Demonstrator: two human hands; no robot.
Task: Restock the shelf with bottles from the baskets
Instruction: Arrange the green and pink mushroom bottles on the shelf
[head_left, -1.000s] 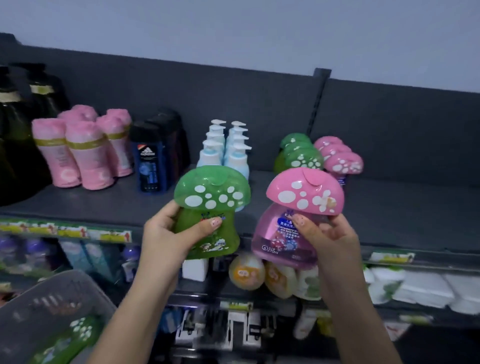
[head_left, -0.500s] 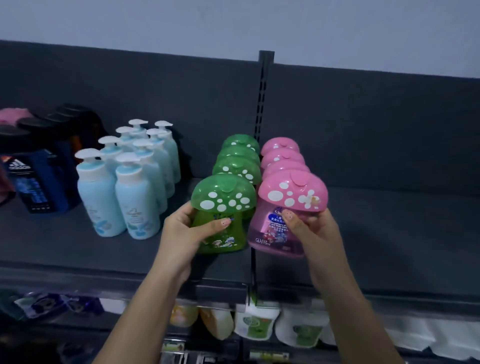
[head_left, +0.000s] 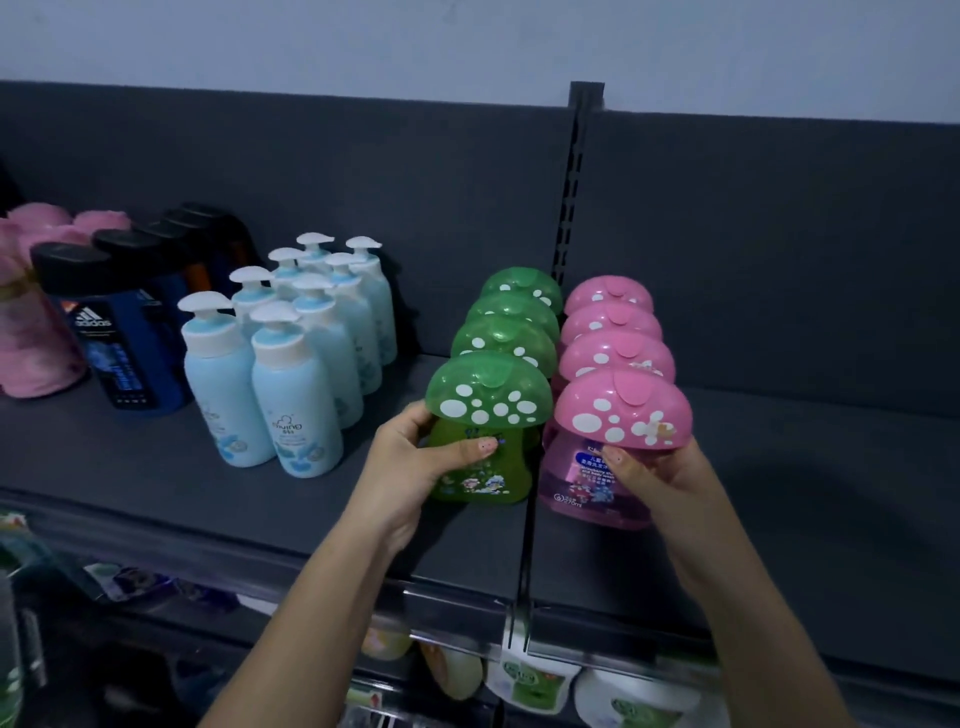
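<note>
Green translucent plastic with a spotted mushroom cap, the bottle (head_left: 488, 400) in your left hand (head_left: 405, 467) is now sitting at the front of its green row (head_left: 506, 340). The pink mushroom-capped bottle (head_left: 623, 410) at its 3 o'clock is fronting the pink row (head_left: 615, 348). A second ago you were holding both short of the dark grey shelf (head_left: 805, 493). Your right hand (head_left: 660, 483) and left are still clamping the bodies, so only releasing is remaining. Your far fingers are hiding behind the bottles, and the baskets are lying out of view.
</note>
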